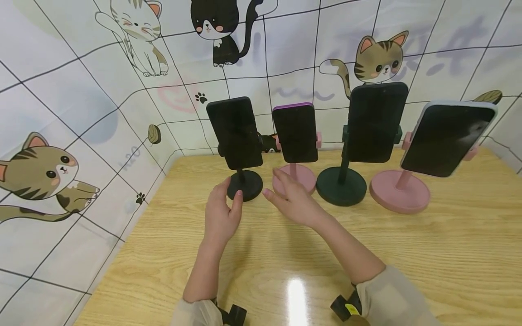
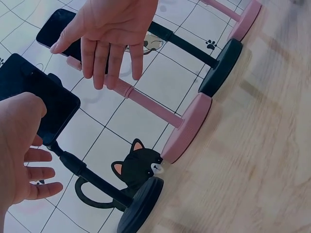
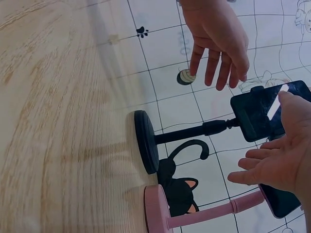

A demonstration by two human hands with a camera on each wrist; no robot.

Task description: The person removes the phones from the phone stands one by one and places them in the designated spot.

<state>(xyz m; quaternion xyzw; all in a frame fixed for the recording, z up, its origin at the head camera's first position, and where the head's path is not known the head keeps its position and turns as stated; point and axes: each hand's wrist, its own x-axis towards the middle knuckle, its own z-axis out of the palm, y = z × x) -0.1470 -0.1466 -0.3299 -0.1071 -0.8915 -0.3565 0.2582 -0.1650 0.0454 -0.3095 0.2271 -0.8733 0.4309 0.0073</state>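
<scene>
A black phone (image 1: pixel 235 132) sits in a black phone stand (image 1: pixel 246 185) at the left end of a row. Beside it a smaller phone with a purple edge (image 1: pixel 295 132) stands in a pink phone stand (image 1: pixel 303 179). My left hand (image 1: pixel 220 213) is in front of the black stand's base, fingers relaxed, holding nothing. My right hand (image 1: pixel 295 201) hovers before the pink stand's base with its fingers extended and nothing in it. In the left wrist view, both hands appear apart from the stands.
Farther right are a dark green stand (image 1: pixel 341 186) with a large phone (image 1: pixel 376 122) and another pink stand (image 1: pixel 400 192) with a tilted, light-edged phone (image 1: pixel 447 138). The wooden table (image 1: pixel 261 253) meets a cat-patterned backdrop (image 1: pixel 293 86) behind the row and at the left.
</scene>
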